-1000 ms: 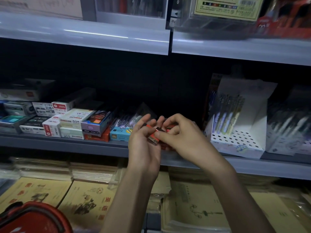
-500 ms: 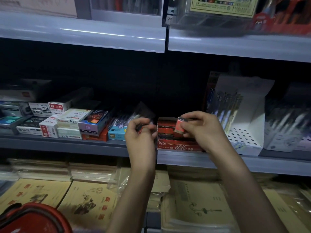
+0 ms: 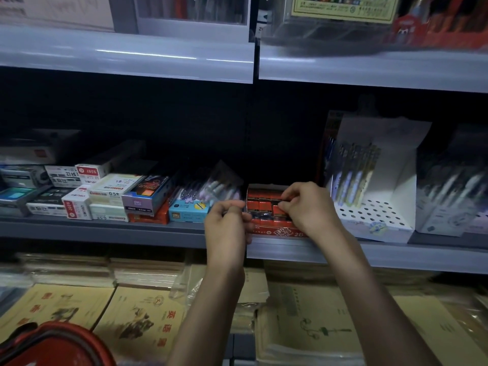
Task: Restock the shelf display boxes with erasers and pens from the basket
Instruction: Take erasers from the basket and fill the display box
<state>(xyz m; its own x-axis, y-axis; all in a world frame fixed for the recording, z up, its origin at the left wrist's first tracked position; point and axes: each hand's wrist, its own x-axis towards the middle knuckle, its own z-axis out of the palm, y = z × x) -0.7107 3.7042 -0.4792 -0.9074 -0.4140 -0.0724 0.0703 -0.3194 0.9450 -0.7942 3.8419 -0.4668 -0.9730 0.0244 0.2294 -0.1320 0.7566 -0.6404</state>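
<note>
A red eraser display box (image 3: 274, 231) marked 2B stands on the middle shelf, with rows of orange erasers (image 3: 260, 206) inside. My right hand (image 3: 310, 210) reaches into the box from the right and pinches one orange eraser at its top row. Just left of the box, my left hand (image 3: 227, 225) is curled shut against the front corner; a small dark-ended eraser inside it is mostly hidden. At the bottom left corner I see the rim of the red basket (image 3: 52, 344). A white perforated pen display box (image 3: 375, 220) stands right of the eraser box.
Small stationery boxes (image 3: 111, 196) and a blue pen pack (image 3: 188, 210) crowd the shelf to the left. More pen boxes (image 3: 449, 196) stand at the far right. Stacked yellow notebooks (image 3: 137, 318) fill the shelf below. An upper shelf (image 3: 126, 56) overhangs.
My hands have separated. The right hand carried one orange eraser rightward and down into the red box. The left hand stayed closed and moved to the box's left edge.
</note>
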